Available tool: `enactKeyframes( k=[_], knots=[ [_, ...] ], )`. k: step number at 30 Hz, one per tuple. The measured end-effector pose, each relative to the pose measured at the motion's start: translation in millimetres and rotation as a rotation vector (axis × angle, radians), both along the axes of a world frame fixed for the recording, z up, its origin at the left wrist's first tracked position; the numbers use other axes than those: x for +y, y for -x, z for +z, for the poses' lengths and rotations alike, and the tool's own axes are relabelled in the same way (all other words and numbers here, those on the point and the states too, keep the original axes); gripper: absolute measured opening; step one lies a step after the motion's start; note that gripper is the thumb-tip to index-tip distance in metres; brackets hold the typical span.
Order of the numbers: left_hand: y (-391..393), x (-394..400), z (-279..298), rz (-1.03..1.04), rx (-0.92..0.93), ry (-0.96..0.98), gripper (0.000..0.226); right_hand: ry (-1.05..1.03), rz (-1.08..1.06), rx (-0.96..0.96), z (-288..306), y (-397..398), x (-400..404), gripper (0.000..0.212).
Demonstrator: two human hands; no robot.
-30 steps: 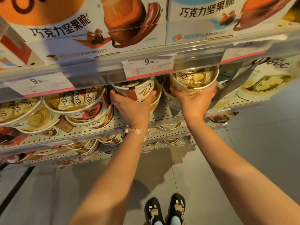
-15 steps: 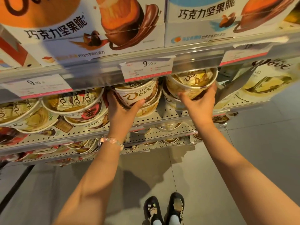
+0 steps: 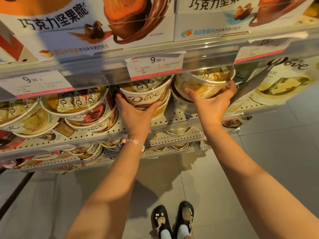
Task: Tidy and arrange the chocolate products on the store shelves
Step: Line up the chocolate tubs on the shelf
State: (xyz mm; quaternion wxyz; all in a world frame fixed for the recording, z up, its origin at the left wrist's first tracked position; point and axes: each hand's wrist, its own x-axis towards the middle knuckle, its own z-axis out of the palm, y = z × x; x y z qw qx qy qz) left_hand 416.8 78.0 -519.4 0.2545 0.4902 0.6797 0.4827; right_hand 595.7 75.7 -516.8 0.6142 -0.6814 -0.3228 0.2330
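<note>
Both hands are gripping chocolate tubs on the perforated shelf (image 3: 174,118) — the left hand (image 3: 136,116) is cupping a white Dove tub (image 3: 146,95) from below, the right hand (image 3: 212,104) is wrapping fingers round a yellow tub (image 3: 207,81) just beside it. Price tags (image 3: 155,66) are hanging along the rail above, hiding the tub lids in part. More tubs (image 3: 72,107) are lying tilted and stacked to the left; large boxes (image 3: 103,23) above are getting cut off by the frame. Grey floor tiles (image 3: 276,161) are showing below, with black shoes (image 3: 172,219).
</note>
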Motion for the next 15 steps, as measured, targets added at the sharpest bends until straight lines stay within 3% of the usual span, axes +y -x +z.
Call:
enactKeyframes(
  k=[8,15],
  knots=[
    [21,-4,-12,-0.099,0.113,-0.022,0.107,0.019,0.195,0.043,-1,-17,-12,0.092],
    [1,-18,-12,-0.015,0.046,-0.053,0.103,0.009,0.239,-0.143,-5,-23,-22,0.085]
  ],
)
